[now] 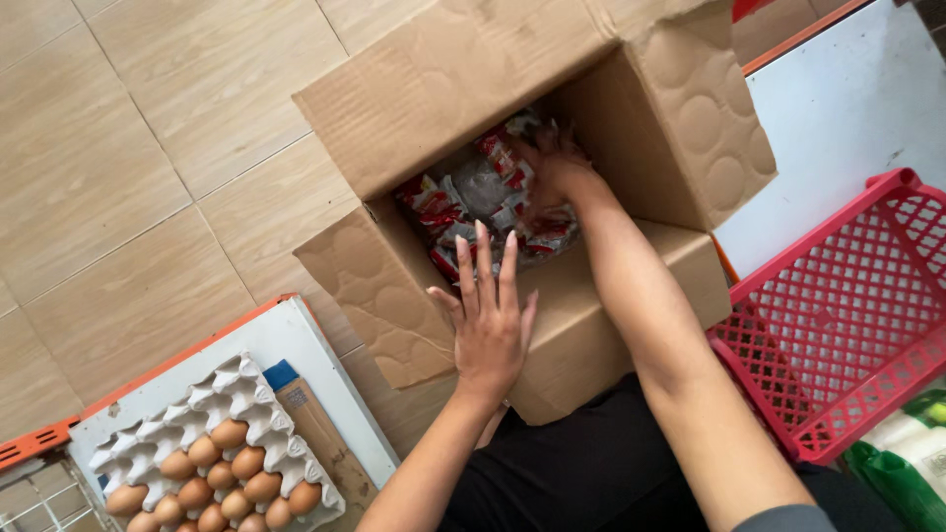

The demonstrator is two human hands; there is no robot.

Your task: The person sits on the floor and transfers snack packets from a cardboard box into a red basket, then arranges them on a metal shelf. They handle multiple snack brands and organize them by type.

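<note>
While left hand (490, 325) lies flat, fingers spread, on cardboard box (552, 197), right hand (557, 163) grips red packets (473, 202) inside

Right hand (554, 166) reached deep into the cardboard box (473, 89); its fingers were blurred and partly buried among the red-and-clear packets (471, 202), so whether it gripped one could not be told. Packets themselves were half hidden by the box walls and the left hand (490, 320); their number was unreadable. Box's top edge ran out of frame. Egg tray (212, 453) was cut off at the bottom edge, the egg count incomplete. Red plastic crate (847, 315) was cropped at the right. Green-and-white item (902, 463) in the bottom-right corner was too cropped to identify.
</note>
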